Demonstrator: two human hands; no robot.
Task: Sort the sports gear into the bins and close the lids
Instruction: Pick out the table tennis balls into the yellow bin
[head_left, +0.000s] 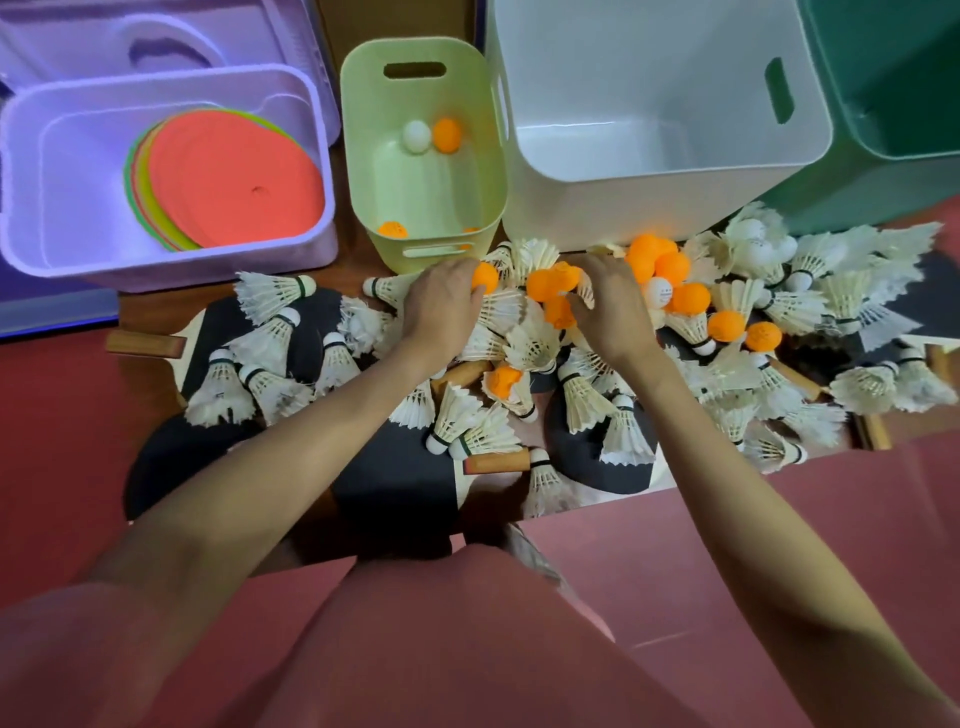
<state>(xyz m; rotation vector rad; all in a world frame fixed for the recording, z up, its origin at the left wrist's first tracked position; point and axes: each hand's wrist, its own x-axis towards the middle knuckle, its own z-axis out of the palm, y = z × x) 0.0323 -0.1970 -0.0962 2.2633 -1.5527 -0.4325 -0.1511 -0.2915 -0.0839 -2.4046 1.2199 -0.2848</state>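
Both hands are down in the heap of gear on the worktop (156, 322). The left hand (441, 304) curls round an orange ball (485, 277); the right hand (608, 306) pinches among a cluster of orange balls (550, 283), fingers bent onto them. To do this well, I judge each hand should lift balls clear of the shuttlecocks (272, 292) and drop them into the green bin (423, 156) just ahead, not the white bin (654, 208). That green bin shows four balls: one white, three orange. Four bins stand behind; the purple bin (171, 260) holds flat coloured discs (234, 182). Roughly a dozen balls remain; shuttlecocks run to dozens.
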